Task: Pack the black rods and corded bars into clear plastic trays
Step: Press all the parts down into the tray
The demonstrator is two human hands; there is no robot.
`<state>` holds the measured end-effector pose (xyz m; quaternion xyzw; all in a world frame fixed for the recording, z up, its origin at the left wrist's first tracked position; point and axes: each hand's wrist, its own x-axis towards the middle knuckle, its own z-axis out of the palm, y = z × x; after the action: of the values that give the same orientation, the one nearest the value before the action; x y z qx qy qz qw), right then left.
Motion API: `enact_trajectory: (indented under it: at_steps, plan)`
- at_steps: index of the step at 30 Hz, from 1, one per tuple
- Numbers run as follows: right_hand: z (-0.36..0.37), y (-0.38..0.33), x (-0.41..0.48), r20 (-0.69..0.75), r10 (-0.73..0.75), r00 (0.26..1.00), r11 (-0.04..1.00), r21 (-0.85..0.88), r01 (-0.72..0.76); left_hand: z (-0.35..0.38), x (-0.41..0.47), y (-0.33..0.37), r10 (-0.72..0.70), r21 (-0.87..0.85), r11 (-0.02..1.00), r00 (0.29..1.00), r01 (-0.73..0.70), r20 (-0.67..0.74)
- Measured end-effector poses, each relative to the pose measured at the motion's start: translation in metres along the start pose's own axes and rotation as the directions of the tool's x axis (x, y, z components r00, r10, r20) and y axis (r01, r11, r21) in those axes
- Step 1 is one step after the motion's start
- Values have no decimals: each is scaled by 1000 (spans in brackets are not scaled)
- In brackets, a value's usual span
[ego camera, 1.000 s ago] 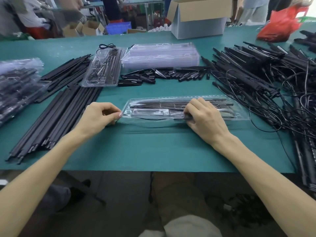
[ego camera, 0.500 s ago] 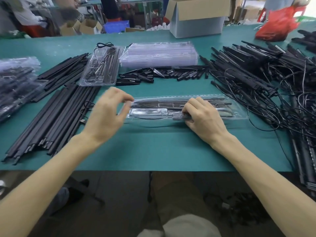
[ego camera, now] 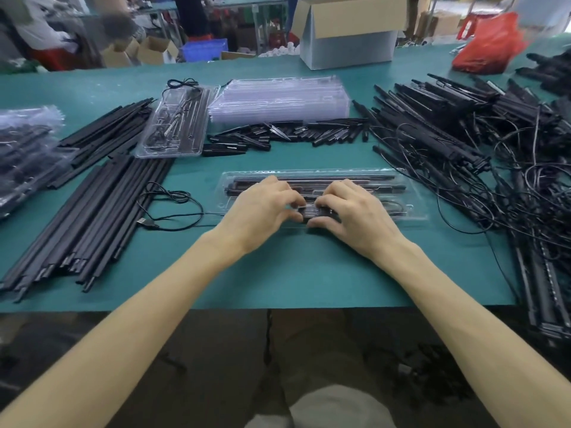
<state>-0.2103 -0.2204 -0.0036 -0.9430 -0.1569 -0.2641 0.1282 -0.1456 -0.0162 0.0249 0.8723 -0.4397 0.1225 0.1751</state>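
Much of the tray [ego camera: 411, 208] is hidden: both hands sit on its middle, and we see only a short dark stretch of the bar [ego camera: 312, 211] between the fingertips. Glare on the clear plastic blurs the compartments, so we cannot tell which one holds the bar, only that it lies along the near side. Rods [ego camera: 364, 181] lie lengthwise in the far rows, showing on either side of the knuckles. A cord [ego camera: 173, 208] loops on the counter [ego camera: 309, 273] left of the tray and runs toward its left end. Where it ends is covered by the left hand [ego camera: 262, 208].

The tray lies crosswise just ahead of us, long side facing us. The left hand and right hand [ego camera: 355, 211] meet over it, nearly touching. Each has its fingers curled down on top and its thumb at the near edge, pinching the bar. The forearms come in from the bottom corners, with the wrists low over the counter.

To the right a tangled heap [ego camera: 463, 143] of corded bars runs off the frame edge. To the left lies a rod pile [ego camera: 92, 217]. Behind are a stack [ego camera: 278, 97] of empty trays and a packed tray [ego camera: 176, 122], its contents hard to make out.
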Motion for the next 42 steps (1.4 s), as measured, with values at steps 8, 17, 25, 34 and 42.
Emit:
enact_trajectory:
  at_steps: [8,17,25,34,42]
  plan:
    - [2,-1,1,-84,-47,995,997,-60,42,6,-8,2,70,48,997,963,-59,-261]
    - [3,-6,0,-157,-11,988,998,-58,2,18,-41,11,153,192,976,952,-104,-264]
    - [3,-9,1,-170,27,985,998,-50,-36,26,-32,24,70,100,992,998,-70,-2]
    - [1,-11,0,-169,20,985,999,-47,-28,27,-29,27,5,48,999,999,-7,32]
    - [1,-11,1,-159,40,986,999,-28,-46,26,-28,26,39,99,994,996,-47,77]
